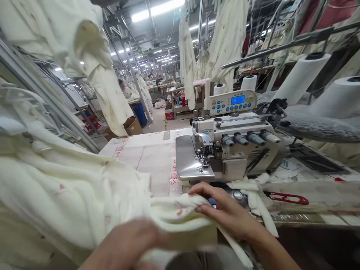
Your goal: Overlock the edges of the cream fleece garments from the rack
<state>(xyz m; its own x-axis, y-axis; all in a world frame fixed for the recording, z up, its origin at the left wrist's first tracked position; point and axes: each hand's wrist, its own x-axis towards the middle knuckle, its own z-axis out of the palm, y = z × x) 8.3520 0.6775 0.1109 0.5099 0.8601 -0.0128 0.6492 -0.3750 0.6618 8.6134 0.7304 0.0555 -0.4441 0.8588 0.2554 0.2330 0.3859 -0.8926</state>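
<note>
With the right hand pinching the cream garment and the blurred left hand gripping it, feed its edge flat toward the overlock machine at one o'clock.

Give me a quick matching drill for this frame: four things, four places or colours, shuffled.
Things:
1. cream fabric
2. thread snips
3. control panel screen
4. paper rolls

Descriptions:
A. red handles, lying on the table right of the right hand
B. lit blue, on top of the sewing machine
C. white, standing behind the machine at right
D. bunched under both hands, left hand blurred

Pairs: 1-D, 2-A, 3-B, 4-C
</note>
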